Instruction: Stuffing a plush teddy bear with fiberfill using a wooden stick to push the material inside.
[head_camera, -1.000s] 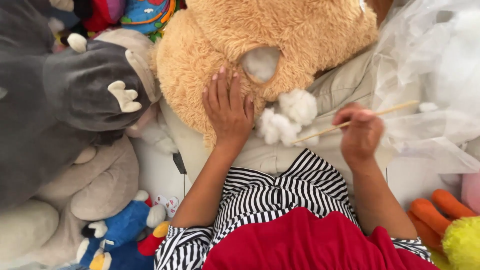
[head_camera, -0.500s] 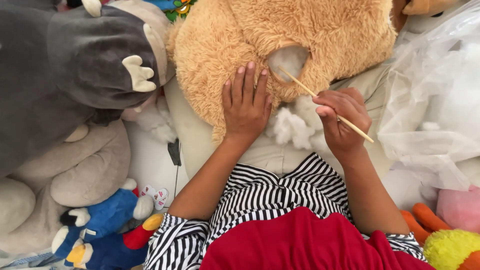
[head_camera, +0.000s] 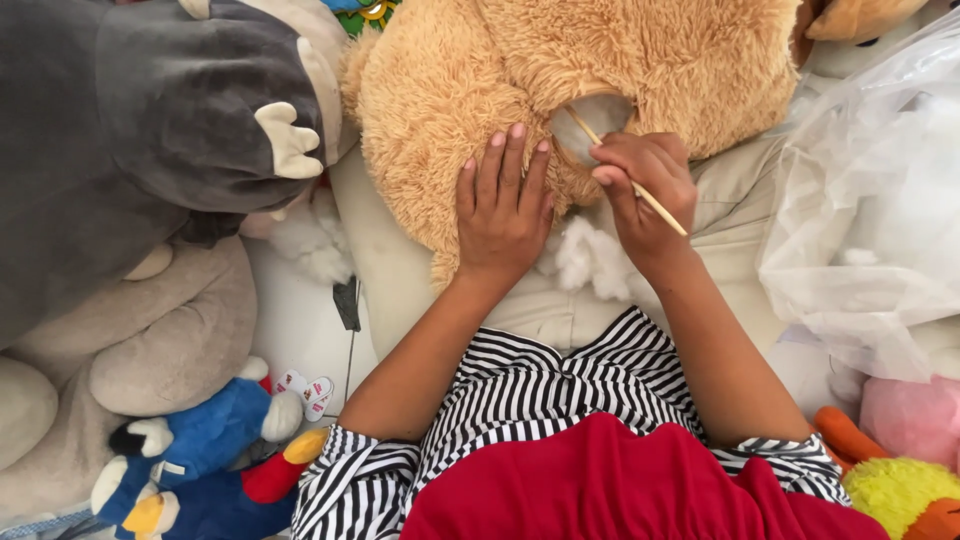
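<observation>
Pinching a thin wooden stick (head_camera: 628, 180), the right hand (head_camera: 645, 190) has its fingers closed round the shaft about midway along, thumb and forefinger tight on it. The stick's long axis runs on a slant: its far tip lies up and to the left of those fingers, right at the grey opening (head_camera: 598, 122) in the tan plush bear (head_camera: 560, 80), while the back end trails down and to the right past the knuckles. So the hole sits just beyond the right fingertips, nearly touching, and the stick already points into it.

The left hand (head_camera: 500, 210) lies flat on the bear's fur, fingers stretched out and close together, gripping nothing, just pressing the fur down. The opening is just to the right of its fingertips, so both hands flank the hole, though the right is the nearer and the one holding the stick.

Below the right fingers, between the two wrists, a clump of white stuffing (head_camera: 590, 258) rests loose on the cream cushion (head_camera: 560, 310), near both hands but touched by neither. Well off to the right of the fingers sits a clear plastic bag (head_camera: 870, 200) with more white filling. Far left of the left hand are a grey plush toy (head_camera: 130, 130) and a blue one (head_camera: 200, 450).
</observation>
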